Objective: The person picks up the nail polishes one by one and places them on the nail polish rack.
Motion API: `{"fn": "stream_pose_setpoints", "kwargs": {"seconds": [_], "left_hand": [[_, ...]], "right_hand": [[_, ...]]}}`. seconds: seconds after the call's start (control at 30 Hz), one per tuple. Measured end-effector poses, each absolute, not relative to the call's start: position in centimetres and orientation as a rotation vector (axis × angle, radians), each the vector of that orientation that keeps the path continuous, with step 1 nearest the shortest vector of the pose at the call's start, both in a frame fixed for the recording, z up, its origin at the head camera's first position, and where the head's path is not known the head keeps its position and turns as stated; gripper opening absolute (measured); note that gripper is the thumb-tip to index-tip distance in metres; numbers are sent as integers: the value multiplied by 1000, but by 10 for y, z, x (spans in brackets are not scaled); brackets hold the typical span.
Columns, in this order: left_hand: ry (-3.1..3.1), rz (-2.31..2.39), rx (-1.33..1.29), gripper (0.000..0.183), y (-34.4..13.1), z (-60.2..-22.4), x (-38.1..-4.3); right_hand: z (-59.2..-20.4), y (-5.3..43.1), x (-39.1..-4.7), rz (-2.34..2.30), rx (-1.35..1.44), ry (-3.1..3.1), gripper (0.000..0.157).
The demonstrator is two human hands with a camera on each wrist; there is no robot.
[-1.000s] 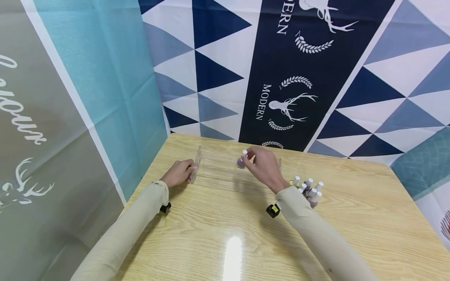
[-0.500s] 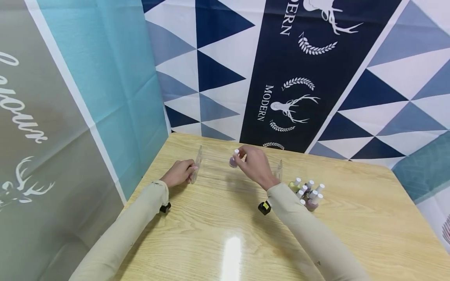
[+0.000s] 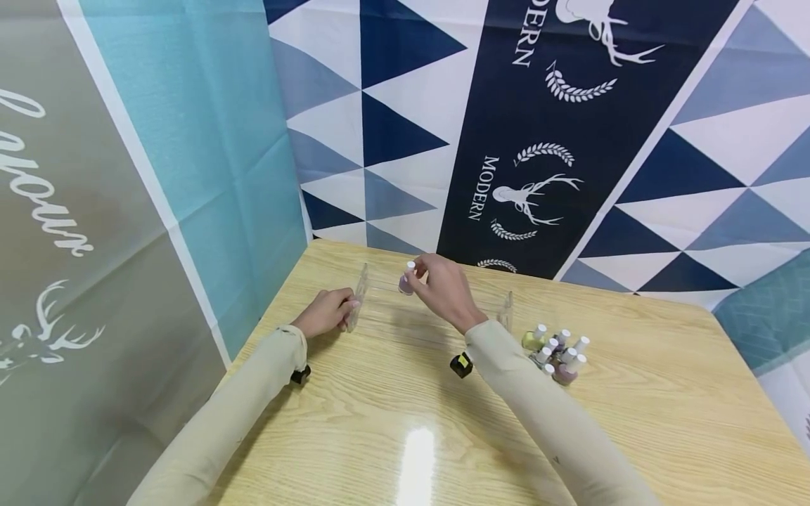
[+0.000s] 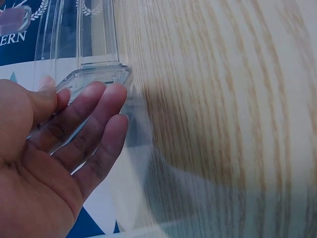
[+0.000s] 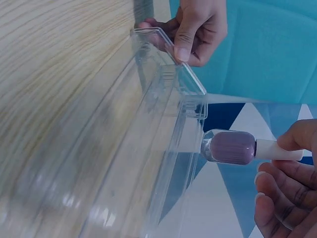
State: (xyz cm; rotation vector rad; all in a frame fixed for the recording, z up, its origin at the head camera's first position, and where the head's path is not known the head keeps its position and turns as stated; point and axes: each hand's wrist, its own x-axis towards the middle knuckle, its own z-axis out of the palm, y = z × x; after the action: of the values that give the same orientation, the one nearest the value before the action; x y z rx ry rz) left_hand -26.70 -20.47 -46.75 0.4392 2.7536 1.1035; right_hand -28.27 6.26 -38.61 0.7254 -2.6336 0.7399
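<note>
Moved left along the clear rack (image 5: pixel 133 148), the mauve polish bottle (image 5: pixel 233 148) whose white cap (image 5: pixel 267 149) I pinch in my right hand (image 3: pixel 443 284) is now nearer the end panel (image 3: pixel 361 287) gripped by my left hand (image 3: pixel 325 310)

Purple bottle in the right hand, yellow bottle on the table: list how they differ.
The purple bottle looks purple, the yellow bottle yellow. The right hand pinches the purple bottle by its cap; no hand touches the yellow bottle. The purple bottle is held apart, while the yellow bottle stands among other bottles on the table. Both have white caps.
</note>
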Motion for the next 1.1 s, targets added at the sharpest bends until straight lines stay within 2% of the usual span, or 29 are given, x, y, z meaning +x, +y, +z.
{"fn": "stream_pose_setpoints", "kwargs": {"seconds": [0.4,1.1], "left_hand": [[2750,1138,455,27,-206,-470,-268],[2728,1175,423,28,-206,-470,-269]], "right_hand": [[-378,33,-295,744,779,-2628,23],[-389,11,-317,777,783,-2649,24]]}}
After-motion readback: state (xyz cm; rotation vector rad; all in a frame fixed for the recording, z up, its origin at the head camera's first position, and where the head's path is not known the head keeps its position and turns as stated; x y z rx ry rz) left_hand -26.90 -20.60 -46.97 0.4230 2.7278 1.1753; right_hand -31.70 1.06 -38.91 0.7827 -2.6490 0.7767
